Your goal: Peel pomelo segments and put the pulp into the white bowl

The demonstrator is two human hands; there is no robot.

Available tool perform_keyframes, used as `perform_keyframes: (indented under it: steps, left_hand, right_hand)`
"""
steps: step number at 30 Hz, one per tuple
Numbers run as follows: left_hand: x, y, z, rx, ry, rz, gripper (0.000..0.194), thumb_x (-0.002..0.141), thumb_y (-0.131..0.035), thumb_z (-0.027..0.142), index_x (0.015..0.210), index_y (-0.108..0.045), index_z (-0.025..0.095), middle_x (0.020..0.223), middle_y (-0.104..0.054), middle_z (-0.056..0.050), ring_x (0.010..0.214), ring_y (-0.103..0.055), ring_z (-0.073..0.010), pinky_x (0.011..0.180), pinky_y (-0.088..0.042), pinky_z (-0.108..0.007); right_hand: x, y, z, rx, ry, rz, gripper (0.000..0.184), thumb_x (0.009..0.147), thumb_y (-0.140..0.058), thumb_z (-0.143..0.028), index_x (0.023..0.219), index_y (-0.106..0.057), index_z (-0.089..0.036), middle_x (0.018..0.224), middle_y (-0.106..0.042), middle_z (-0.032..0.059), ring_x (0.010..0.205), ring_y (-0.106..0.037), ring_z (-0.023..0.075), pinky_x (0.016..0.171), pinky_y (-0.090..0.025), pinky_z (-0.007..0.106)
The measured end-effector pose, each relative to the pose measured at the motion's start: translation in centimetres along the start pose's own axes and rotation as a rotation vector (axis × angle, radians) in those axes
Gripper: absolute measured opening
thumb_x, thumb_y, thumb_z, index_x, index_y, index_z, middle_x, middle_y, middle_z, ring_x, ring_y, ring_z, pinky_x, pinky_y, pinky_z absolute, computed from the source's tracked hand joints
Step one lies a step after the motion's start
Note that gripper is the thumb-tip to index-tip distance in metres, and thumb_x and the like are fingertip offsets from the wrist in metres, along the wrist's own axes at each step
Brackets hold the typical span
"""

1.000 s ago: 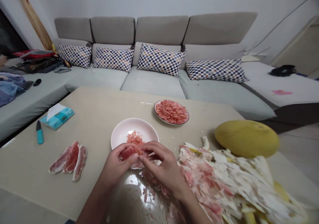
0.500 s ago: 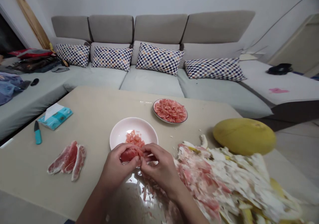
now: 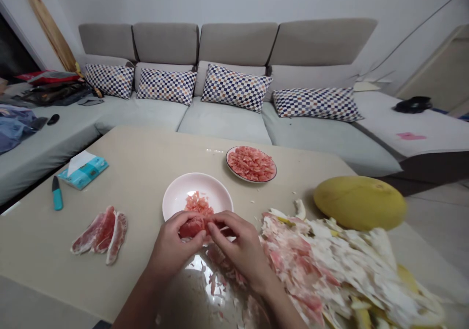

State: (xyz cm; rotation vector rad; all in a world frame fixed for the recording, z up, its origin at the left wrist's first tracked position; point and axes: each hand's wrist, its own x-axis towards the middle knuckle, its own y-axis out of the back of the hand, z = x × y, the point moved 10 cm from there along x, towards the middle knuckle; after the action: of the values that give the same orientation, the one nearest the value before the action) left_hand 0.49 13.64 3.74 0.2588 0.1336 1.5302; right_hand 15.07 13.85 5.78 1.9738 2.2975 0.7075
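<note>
I log the left hand and right hand close together above the near rim of a pale pink dish, both pinching a pomelo segment between curled fingers, with loose pink pulp heaped in the dish just beyond. To the right, a heap of white pith and peel lies just beside a yellow pomelo, while three peeled segments, a teal-handled knife and a tissue pack sit left on the beige table. Farther on, a second plate holds more pulp, with a grey sofa behind the table.
</note>
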Motion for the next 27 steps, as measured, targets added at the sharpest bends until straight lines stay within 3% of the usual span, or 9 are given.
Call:
perform_keyframes:
  steps: [6, 12, 20, 27]
  left_hand:
    - [0.0, -0.1, -1.3, -0.082, 0.064, -0.019, 0.028, 0.077, -0.066, 0.02, 0.105, -0.067, 0.018, 0.109, -0.071, -0.01, 0.103, -0.066, -0.0265, 0.094, -0.049, -0.038]
    - [0.1, -0.1, -1.3, -0.122, 0.107, -0.068, 0.027, 0.077, -0.067, 0.024, 0.104, -0.067, 0.018, 0.109, -0.071, -0.008, 0.104, -0.064, -0.0256, 0.094, -0.048, -0.037]
    - [0.1, -0.2, -1.0, -0.207, 0.154, -0.109, 0.027, 0.078, -0.068, 0.028, 0.102, -0.066, 0.016, 0.106, -0.071, -0.009, 0.101, -0.064, -0.026, 0.093, -0.048, -0.038]
    - [0.0, -0.2, -1.3, -0.25, 0.184, -0.125, 0.026, 0.077, -0.069, 0.028, 0.1, -0.067, 0.016, 0.106, -0.072, -0.01, 0.1, -0.065, -0.0263, 0.089, -0.049, -0.036]
  right_hand:
    - [0.3, -0.1, 2.4, 0.289, -0.229, 0.011, 0.021, 0.085, -0.066, -0.038, 0.087, -0.073, -0.018, 0.087, -0.071, 0.0057, 0.08, -0.063, 0.0189, 0.071, -0.049, 0.027]
    - [-0.4, -1.8, 4.9, 0.624, -0.445, -0.046, 0.029, 0.081, -0.072, -0.045, 0.08, -0.07, -0.016, 0.067, -0.06, -0.0007, 0.056, -0.052, 0.0094, 0.055, -0.041, 0.021]
    - [-0.9, -3.3, 5.3, 0.866, -0.493, -0.072, 0.032, 0.081, -0.073, -0.044, 0.073, -0.06, -0.016, 0.058, -0.05, -0.0051, 0.044, -0.038, 0.0046, 0.044, -0.027, 0.017]
    - [-0.8, -4.7, 4.2, 1.1, -0.482, -0.145, 0.031, 0.081, -0.075, -0.04, 0.072, -0.057, -0.016, 0.058, -0.048, -0.0049, 0.047, -0.036, 0.005, 0.046, -0.028, 0.016]
